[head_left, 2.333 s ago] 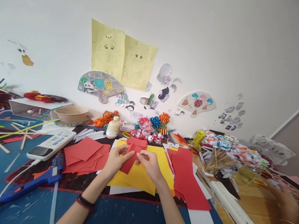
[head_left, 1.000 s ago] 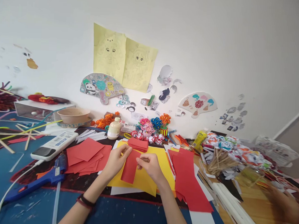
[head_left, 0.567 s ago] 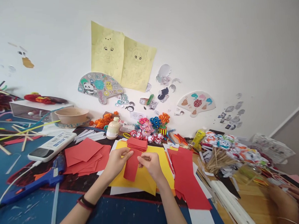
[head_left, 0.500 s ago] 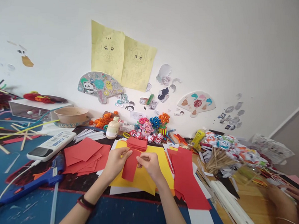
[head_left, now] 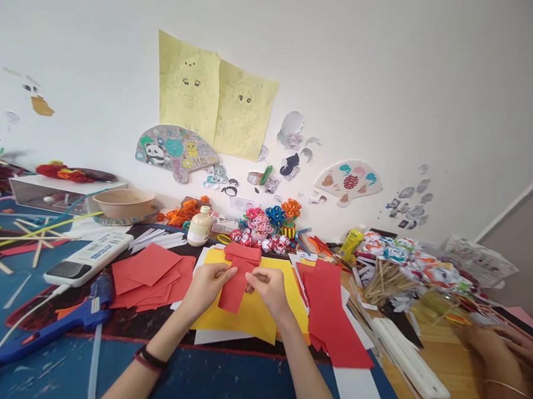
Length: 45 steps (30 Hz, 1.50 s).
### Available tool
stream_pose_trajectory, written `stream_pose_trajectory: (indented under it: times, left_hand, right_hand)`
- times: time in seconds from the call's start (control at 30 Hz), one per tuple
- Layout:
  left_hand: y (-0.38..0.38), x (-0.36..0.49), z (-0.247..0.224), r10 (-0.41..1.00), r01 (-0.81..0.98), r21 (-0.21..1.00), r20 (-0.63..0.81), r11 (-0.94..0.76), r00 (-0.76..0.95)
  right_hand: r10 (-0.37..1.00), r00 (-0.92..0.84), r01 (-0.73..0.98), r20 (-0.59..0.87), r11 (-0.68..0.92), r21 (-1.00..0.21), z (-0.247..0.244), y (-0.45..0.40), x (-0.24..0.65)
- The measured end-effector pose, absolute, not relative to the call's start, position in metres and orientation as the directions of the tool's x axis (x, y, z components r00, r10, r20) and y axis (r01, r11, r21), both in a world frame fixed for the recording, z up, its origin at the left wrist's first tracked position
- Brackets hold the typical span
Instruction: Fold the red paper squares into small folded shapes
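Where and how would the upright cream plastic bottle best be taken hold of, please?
Probably around the middle of the bottle, below its cap, coming from the near side: it stands upright with a rounded body, orange fuzzy craft pieces crowd its left, and flat red paper sheets lie nearer. The left hand is closer but holds a red paper strip.
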State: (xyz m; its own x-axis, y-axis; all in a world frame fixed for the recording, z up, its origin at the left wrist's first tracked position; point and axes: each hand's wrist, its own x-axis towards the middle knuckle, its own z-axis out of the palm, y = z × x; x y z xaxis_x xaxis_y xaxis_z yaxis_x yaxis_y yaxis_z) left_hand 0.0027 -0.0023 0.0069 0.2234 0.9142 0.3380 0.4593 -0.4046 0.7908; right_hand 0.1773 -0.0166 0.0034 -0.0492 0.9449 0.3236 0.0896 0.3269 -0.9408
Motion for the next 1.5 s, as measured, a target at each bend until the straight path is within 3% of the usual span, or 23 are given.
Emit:
stream_pose_trajectory:
  times: [0.53,0.7,0.83,0.97,1.07,1.2,1.37,1.5]
  left_hand:
    - [-0.004,0.007,0.007,0.890,0.488,0.744,0.393,-0.456,0.233]
    - [-0.007,0.005,0.012,0.884,0.469,0.754,0.338,-0.459,0.323]
    - [-0.006,0.004,0.008,0.894,0.648,0.621,0.363,-0.441,0.261]
    - [-0.001,-0.002,0.003,0.899,0.816,0.454,0.403,-0.358,0.170]
    - [0.001,-0.006,0.003,0.871,0.733,0.523,0.450,-0.435,0.196]
    - [0.001,-0.004,0.004,0.852,0.523,0.672,0.419,-0.524,0.315]
    - [-0.002,0.005,0.001,0.852,0.499,0.691,0.399,-0.523,0.340]
    - [-0.007,0.009,-0.002,0.865,0.453,0.750,0.324,-0.482,0.384]
  right_hand:
    - [0.920,0.045,0.050,0.390,0.388,-0.920,0.004,-0.013,0.193]
    - [0.911,0.147,0.026,0.386,0.387,-0.922,0.005,-0.014,0.195]
    - [0.920,0.147,0.014,0.364,0.366,-0.930,0.007,-0.015,0.197]
    - [0.970,-0.084,0.029,0.230,0.233,-0.972,0.006,-0.015,0.202]
    - [0.956,-0.278,0.090,0.095,0.124,-0.988,0.004,-0.016,0.203]
    - [0.923,-0.383,0.141,0.040,0.102,-0.985,0.003,-0.019,0.196]
    - [0.933,-0.251,0.257,0.257,0.320,-0.912,0.002,-0.017,0.186]
    - [0.932,-0.205,0.291,0.300,0.351,-0.890,-0.004,-0.011,0.186]
